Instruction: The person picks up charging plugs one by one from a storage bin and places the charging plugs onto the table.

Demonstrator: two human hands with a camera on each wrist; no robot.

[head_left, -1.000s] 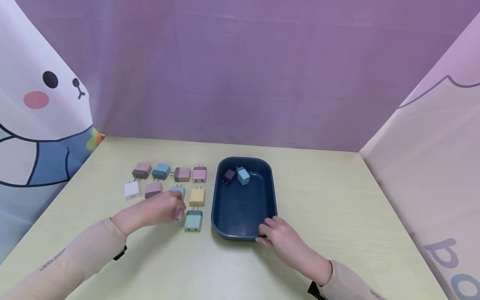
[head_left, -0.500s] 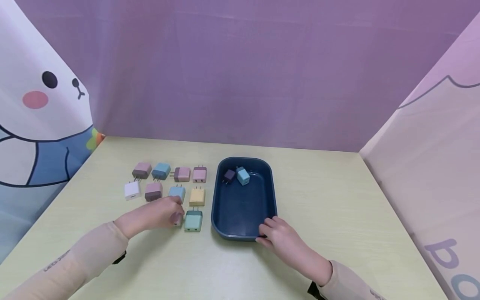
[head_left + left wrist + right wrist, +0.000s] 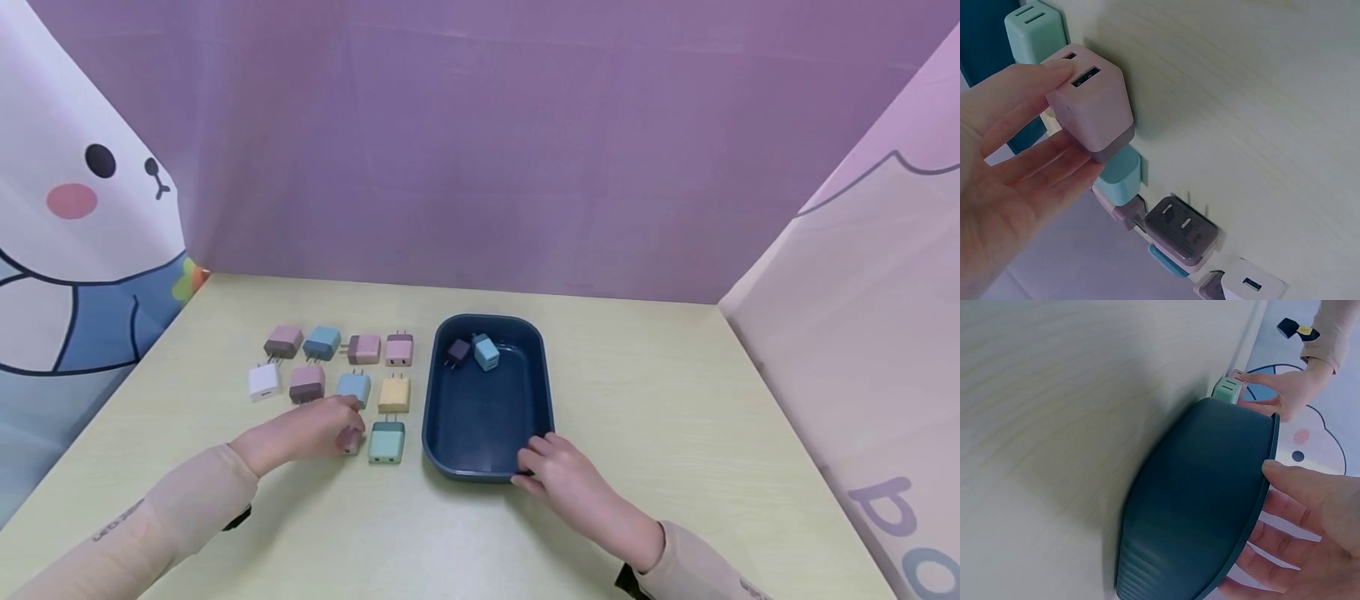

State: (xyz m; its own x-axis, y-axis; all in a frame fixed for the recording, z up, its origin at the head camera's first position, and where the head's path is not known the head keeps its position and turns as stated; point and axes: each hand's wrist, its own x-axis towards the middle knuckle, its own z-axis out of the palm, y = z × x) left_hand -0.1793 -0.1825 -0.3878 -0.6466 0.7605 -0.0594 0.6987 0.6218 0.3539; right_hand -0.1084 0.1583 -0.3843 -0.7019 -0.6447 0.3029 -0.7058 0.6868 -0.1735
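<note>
My left hand point(image 3: 318, 429) pinches a pink USB wall charger point(image 3: 1100, 106) between thumb and fingers, its two ports facing the left wrist camera. The charger is low at the table, just left of a mint green charger point(image 3: 387, 443) and in front of a light blue one point(image 3: 354, 387). In the head view most of it is hidden by my fingers. My right hand point(image 3: 566, 479) grips the near right corner of a dark blue tray point(image 3: 1191, 494), thumb over the rim. Inside the tray lie a dark purple charger point(image 3: 458, 352) and a light blue charger point(image 3: 486, 352).
More chargers stand in rows left of the tray: a yellow one point(image 3: 394, 394), a white one point(image 3: 264, 381), a blue one point(image 3: 322, 342) and several pink ones, such as this pink charger point(image 3: 307, 383). A purple cloth point(image 3: 480, 150) hangs behind the table point(image 3: 675, 400).
My left hand has moved slightly down and left with the pink charger, setting it beside the mint green one and uncovering the light blue one. My right hand and the tray have stayed put.
</note>
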